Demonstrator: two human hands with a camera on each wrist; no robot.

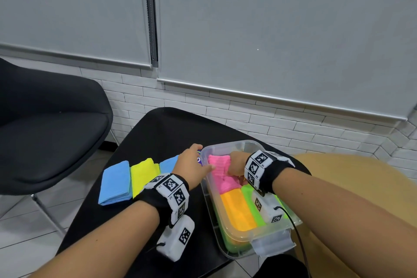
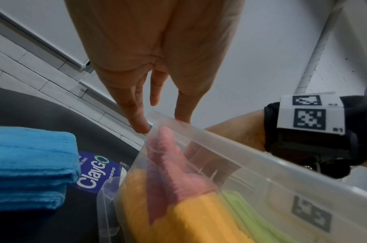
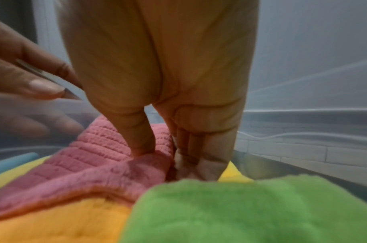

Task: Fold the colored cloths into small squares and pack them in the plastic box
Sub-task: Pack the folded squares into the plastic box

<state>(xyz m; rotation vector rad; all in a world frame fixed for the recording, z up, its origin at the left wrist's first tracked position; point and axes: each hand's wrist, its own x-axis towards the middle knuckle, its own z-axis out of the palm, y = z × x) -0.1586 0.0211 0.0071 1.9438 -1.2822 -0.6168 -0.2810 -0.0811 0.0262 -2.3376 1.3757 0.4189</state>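
Observation:
A clear plastic box (image 1: 237, 238) stands on the black table (image 1: 158, 133). Orange (image 1: 237, 210) and green (image 1: 252, 201) folded cloths lie side by side in its near half. My right hand (image 1: 237, 162) is inside the far half and pinches a pink cloth (image 1: 222, 174) between thumb and curled fingers (image 3: 195, 164). My left hand (image 1: 194, 160) holds the box's left wall, with the thumb over the rim and the fingers (image 2: 140, 126) outside. Left of the box lie folded blue (image 1: 116, 183), yellow (image 1: 142, 174) and blue (image 1: 169, 162) cloths in a row.
A black chair (image 1: 45, 131) stands left of the table. A round tan surface (image 1: 361, 176) lies to the right. A purple ClayGo label (image 2: 93, 172) sits on the table beside the box. The box's latch (image 1: 270, 246) points toward me. A white brick wall runs behind.

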